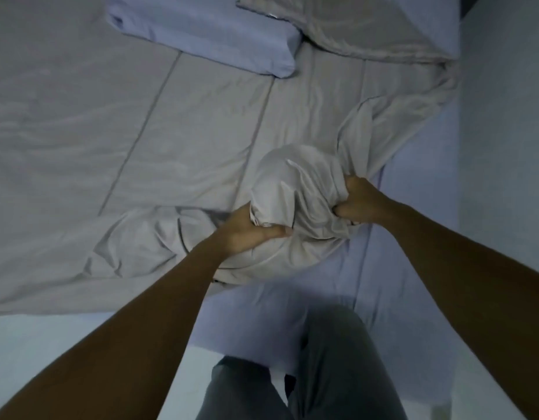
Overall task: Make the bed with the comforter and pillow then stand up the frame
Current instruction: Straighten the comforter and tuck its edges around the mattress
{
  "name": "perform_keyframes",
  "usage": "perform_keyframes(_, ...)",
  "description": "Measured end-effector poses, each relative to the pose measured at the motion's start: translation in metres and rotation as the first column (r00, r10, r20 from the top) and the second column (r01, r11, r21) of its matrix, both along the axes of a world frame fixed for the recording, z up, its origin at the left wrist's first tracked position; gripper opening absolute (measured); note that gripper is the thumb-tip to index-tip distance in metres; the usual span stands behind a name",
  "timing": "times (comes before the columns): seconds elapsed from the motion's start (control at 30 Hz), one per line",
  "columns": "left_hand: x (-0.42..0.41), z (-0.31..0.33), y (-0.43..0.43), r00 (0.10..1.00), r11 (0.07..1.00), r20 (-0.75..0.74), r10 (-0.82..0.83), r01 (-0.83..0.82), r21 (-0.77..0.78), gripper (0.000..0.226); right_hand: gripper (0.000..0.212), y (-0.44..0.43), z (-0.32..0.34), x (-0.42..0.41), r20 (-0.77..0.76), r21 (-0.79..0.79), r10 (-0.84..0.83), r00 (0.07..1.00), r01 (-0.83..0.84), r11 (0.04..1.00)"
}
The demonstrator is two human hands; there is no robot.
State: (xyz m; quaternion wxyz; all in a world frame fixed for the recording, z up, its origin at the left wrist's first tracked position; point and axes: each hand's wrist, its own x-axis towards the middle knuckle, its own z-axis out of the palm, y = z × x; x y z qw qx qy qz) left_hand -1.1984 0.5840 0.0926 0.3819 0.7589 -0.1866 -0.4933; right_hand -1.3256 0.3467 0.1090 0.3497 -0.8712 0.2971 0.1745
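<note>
A pale grey comforter [116, 147] with thin dark stripes covers most of the bed. Its near right corner is bunched into a rounded wad [286, 189] above the bare bluish sheet [413, 207]. My left hand [250, 231] grips the wad from the lower left, thumb lying across the fabric. My right hand [359, 201] grips it from the right, fingers buried in the folds. A light blue pillow [207, 31] lies at the top centre. A second pillow [426, 19] at the top right is partly covered by comforter folds. No frame is in view.
A pale wall [504, 131] runs along the bed's right side. My legs in dark grey trousers [307, 374] stand at the bed's near edge, over a light floor [65, 344].
</note>
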Motion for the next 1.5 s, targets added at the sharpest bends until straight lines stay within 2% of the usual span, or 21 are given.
perform_keyframes(0.13,-0.069,0.018,-0.006,0.993,0.995,-0.060,-0.097,0.096,-0.020,0.088,0.038,-0.005,0.002,-0.087,-0.161,-0.012,-0.026,0.987,0.024,1.000)
perform_keyframes(0.2,-0.100,0.015,-0.010,0.985,0.991,-0.108,-0.131,0.127,-0.048,0.095,0.047,-0.011,-0.003,-0.127,-0.249,-0.027,-0.044,0.967,0.039,0.999)
perform_keyframes(0.37,-0.168,0.000,-0.017,0.928,0.987,-0.338,-0.159,0.154,-0.040,0.103,0.081,-0.040,-0.053,-0.223,-0.454,-0.006,0.014,0.891,-0.019,1.000)
perform_keyframes(0.4,-0.181,-0.002,-0.018,0.914,0.990,-0.381,-0.142,0.141,-0.030,0.102,0.076,-0.029,-0.039,-0.230,-0.485,0.005,0.050,0.873,-0.054,0.999)
perform_keyframes(0.53,-0.230,-0.011,-0.017,0.878,0.994,-0.475,-0.061,0.096,0.050,0.088,0.029,-0.014,-0.033,-0.280,-0.565,0.127,0.155,0.811,-0.100,0.987)
perform_keyframes(0.63,-0.273,-0.014,-0.020,0.860,0.991,-0.507,-0.057,0.110,0.076,0.061,0.028,-0.011,-0.047,-0.325,-0.611,0.163,0.193,0.768,-0.116,0.980)
perform_keyframes(0.7,-0.305,-0.017,-0.023,0.863,0.991,-0.503,-0.049,0.105,0.085,0.052,0.035,-0.006,-0.054,-0.357,-0.607,0.161,0.240,0.758,-0.179,0.971)
perform_keyframes(0.77,-0.336,-0.027,-0.024,0.881,0.991,-0.469,-0.054,0.105,0.083,0.062,0.038,0.004,-0.066,-0.390,-0.583,0.111,0.242,0.776,-0.219,0.969)
perform_keyframes(0.83,-0.366,-0.037,-0.020,0.907,0.992,-0.420,-0.034,0.083,0.098,0.080,0.015,0.012,-0.079,-0.418,-0.542,0.112,0.284,0.791,-0.267,0.957)
perform_keyframes(0.9,-0.392,-0.047,-0.012,0.932,0.993,-0.359,-0.043,0.080,0.088,0.089,0.019,0.012,-0.099,-0.443,-0.525,0.162,0.323,0.787,-0.280,0.946)
perform_keyframes(1.0,-0.426,-0.061,0.003,0.970,0.991,-0.229,-0.088,0.109,0.082,0.089,0.029,0.017,-0.117,-0.473,-0.439,0.132,0.263,0.860,-0.227,0.965)
perform_keyframes(1.1,-0.456,-0.083,0.023,0.965,0.961,-0.003,-0.262,0.261,0.093,0.094,0.043,0.032,-0.124,-0.492,-0.335,0.099,0.277,0.900,-0.259,0.961)
perform_keyframes(1.17,-0.470,-0.098,0.033,0.840,0.851,0.135,-0.525,0.516,0.095,0.092,0.034,0.036,-0.135,-0.506,-0.335,0.037,0.366,0.868,-0.376,0.926)
perform_keyframes(1.23,-0.480,-0.107,0.035,0.552,0.583,0.200,-0.810,0.796,0.165,0.090,0.006,0.037,-0.148,-0.520,-0.323,-0.049,0.411,0.852,-0.449,0.892)
perform_keyframes(1.3,-0.486,-0.113,0.031,0.264,0.277,0.085,-0.961,0.937,0.213,0.090,0.021,0.036,-0.167,-0.538,-0.208,-0.093,0.456,0.865,-0.482,0.871)
perform_keyframes(1.33,-0.488,-0.118,0.029,0.218,0.209,-0.012,-0.976,0.949,0.235,0.088,0.023,0.037,-0.174,-0.546,-0.141,-0.043,0.341,0.930,-0.350,0.936)
perform_keyframes(1.37,-0.489,-0.122,0.026,0.259,0.235,-0.067,-0.964,0.940,0.247,0.083,0.023,0.038,-0.179,-0.551,-0.073,-0.041,0.240,0.968,-0.244,0.969)
perform_keyframes(1.4,-0.488,-0.126,0.024,0.340,0.317,-0.057,-0.939,0.916,0.246,0.075,0.029,0.038,-0.180,-0.553,-0.020,-0.060,0.107,0.994,-0.108,0.992)
perform_keyframes(1.43,-0.486,-0.131,0.020,0.409,0.408,0.048,-0.911,0.882,0.236,0.066,0.035,0.039,-0.179,-0.548,0.041,-0.115,-0.026,0.999,0.030,0.993)
perform_keyframes(1.47,-0.482,-0.138,0.016,0.453,0.498,0.226,-0.862,0.840,0.215,0.057,0.036,0.039,-0.173,-0.541,0.064,-0.187,-0.113,0.991,0.124,0.975)
perform_keyframes(1.5,-0.476,-0.146,0.010,0.465,0.568,0.408,-0.786,0.804,0.178,0.052,0.036,0.039,-0.171,-0.533,0.096,-0.242,-0.169,0.981,0.187,0.952)
